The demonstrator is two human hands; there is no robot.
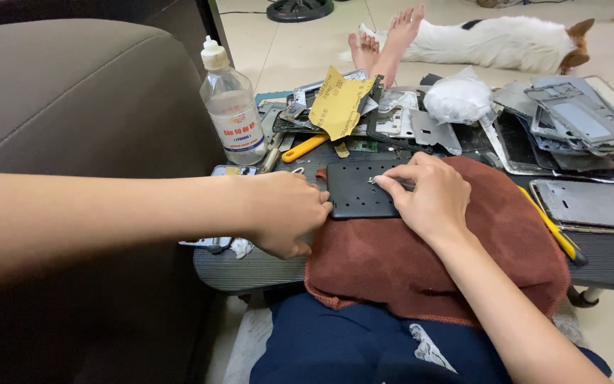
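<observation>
Nearest, dark blue clothing (335, 341), then rust-red towel (421, 263) draped over worktop (264, 270) edge. On towel, black perforated plate (360, 188), long axis left-right, between both hands. Left hand (286, 213) curled, fingers touching plate's left edge. Right hand (431, 195) nearer, fingers pinching small metal piece (385, 180) atop plate.

Under my right hand (431, 199) lies a black panel (359, 190), matt and smooth, likely plastic or rubber, dotted with small holes. My left hand (286, 213) touches its edge. It rests on a brown towel (506, 242), soft, fuzzy cloth with a stitched hem. The table (250, 267) beneath looks ribbed and grey. The bottle (232, 107) is clear glossy plastic with a paper label. The yellow sheet (339, 107) looks like rough paper. The phone frames (584, 117) are dull grey metal. The sofa (72, 99) is smooth, matt, leather-like.
</observation>
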